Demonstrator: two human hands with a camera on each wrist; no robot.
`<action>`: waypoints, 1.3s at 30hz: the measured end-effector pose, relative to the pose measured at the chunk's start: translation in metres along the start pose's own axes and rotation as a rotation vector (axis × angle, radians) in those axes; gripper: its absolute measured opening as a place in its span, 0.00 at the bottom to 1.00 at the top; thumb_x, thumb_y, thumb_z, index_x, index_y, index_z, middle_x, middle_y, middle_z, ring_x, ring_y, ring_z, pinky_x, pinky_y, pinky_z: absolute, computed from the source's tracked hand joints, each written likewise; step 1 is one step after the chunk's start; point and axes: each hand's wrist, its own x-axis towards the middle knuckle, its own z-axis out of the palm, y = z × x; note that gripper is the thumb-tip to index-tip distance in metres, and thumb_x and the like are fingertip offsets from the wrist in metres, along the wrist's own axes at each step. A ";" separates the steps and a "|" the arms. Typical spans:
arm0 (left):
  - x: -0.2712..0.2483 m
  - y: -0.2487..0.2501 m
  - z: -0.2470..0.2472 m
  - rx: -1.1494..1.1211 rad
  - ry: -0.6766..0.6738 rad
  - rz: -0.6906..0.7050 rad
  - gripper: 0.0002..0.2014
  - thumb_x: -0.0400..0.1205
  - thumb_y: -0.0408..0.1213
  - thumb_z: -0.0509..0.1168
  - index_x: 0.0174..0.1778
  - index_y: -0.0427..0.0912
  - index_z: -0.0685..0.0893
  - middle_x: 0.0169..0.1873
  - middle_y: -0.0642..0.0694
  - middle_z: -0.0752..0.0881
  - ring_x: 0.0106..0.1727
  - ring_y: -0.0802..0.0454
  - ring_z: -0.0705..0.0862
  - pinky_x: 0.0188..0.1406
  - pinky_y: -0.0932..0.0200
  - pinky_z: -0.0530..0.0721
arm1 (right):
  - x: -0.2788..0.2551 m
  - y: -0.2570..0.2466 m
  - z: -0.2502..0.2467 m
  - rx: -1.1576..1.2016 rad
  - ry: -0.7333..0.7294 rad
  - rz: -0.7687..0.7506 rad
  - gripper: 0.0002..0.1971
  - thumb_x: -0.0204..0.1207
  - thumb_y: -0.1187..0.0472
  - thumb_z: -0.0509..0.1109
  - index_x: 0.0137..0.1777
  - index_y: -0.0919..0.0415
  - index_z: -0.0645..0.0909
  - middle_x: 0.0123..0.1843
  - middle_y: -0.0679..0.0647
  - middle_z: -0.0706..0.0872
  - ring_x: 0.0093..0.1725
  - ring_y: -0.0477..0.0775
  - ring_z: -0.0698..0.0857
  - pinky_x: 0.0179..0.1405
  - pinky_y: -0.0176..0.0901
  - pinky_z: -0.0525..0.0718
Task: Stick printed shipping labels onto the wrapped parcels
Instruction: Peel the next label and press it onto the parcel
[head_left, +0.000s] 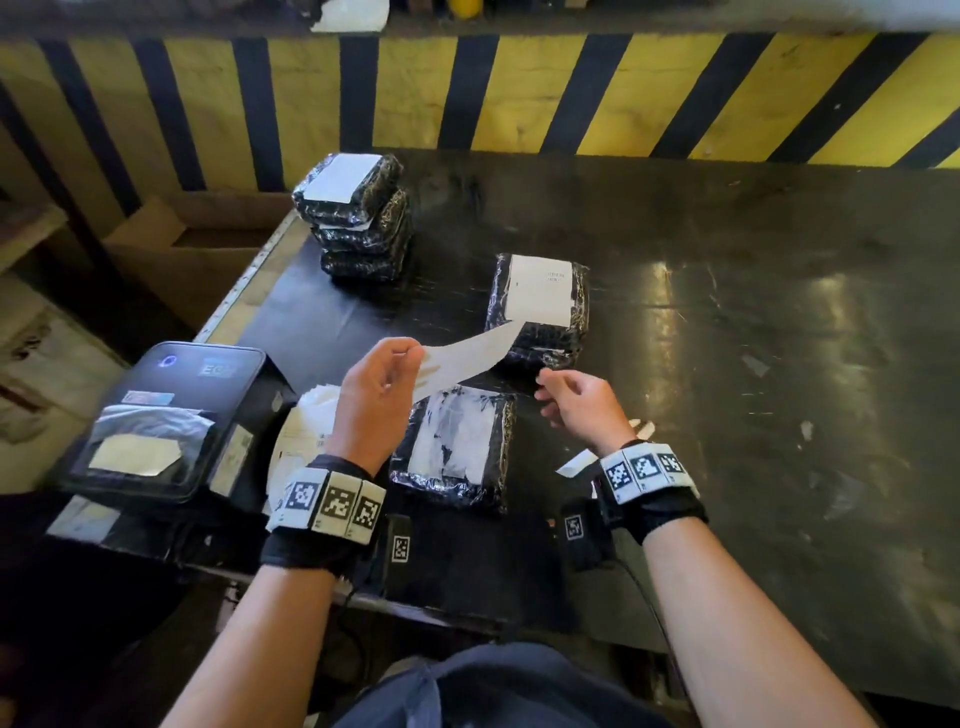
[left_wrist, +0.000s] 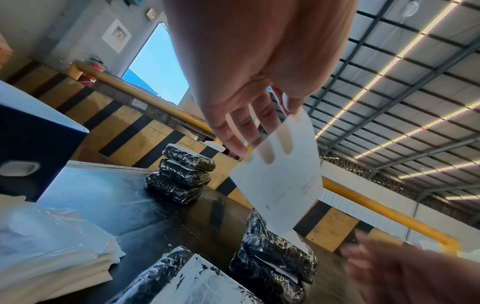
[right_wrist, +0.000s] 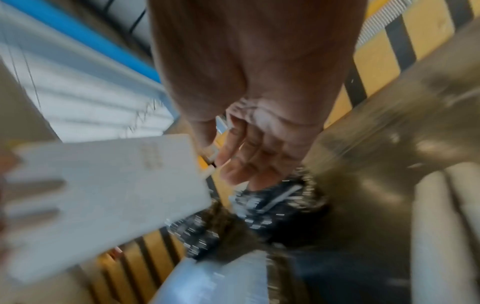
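My left hand pinches one end of a white label, held in the air above the near parcel; in the left wrist view the label hangs from the fingers. My right hand hovers to the right with loosely curled fingers and holds nothing. A labelled parcel pile lies just beyond the hands. Three black-wrapped parcels are stacked at the back left, the top one labelled. The right wrist view is blurred; the label shows left of the fingers.
A black label printer sits at the table's left front corner, with a heap of white backing sheets beside it. A yellow-and-black striped barrier borders the far edge of the black table. A cardboard box stands off the left side.
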 end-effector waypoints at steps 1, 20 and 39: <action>-0.002 0.003 -0.001 0.036 -0.022 0.024 0.07 0.84 0.40 0.64 0.42 0.57 0.81 0.38 0.57 0.86 0.39 0.67 0.82 0.42 0.74 0.80 | 0.003 -0.012 0.007 0.102 -0.040 0.016 0.15 0.84 0.46 0.62 0.45 0.55 0.84 0.43 0.54 0.89 0.33 0.48 0.84 0.36 0.43 0.83; -0.033 -0.064 -0.044 0.105 -0.375 -0.051 0.32 0.78 0.53 0.68 0.76 0.55 0.63 0.76 0.54 0.62 0.78 0.54 0.62 0.79 0.52 0.62 | -0.007 -0.081 0.055 -0.056 0.169 -0.128 0.16 0.79 0.60 0.65 0.30 0.65 0.75 0.32 0.61 0.82 0.26 0.49 0.73 0.22 0.33 0.67; -0.018 -0.090 -0.051 -0.152 -0.578 -0.181 0.19 0.85 0.41 0.62 0.72 0.45 0.73 0.50 0.52 0.88 0.52 0.58 0.87 0.54 0.54 0.87 | -0.042 -0.057 0.084 -0.144 0.110 -0.111 0.07 0.81 0.59 0.68 0.48 0.54 0.88 0.45 0.46 0.91 0.45 0.47 0.89 0.38 0.36 0.85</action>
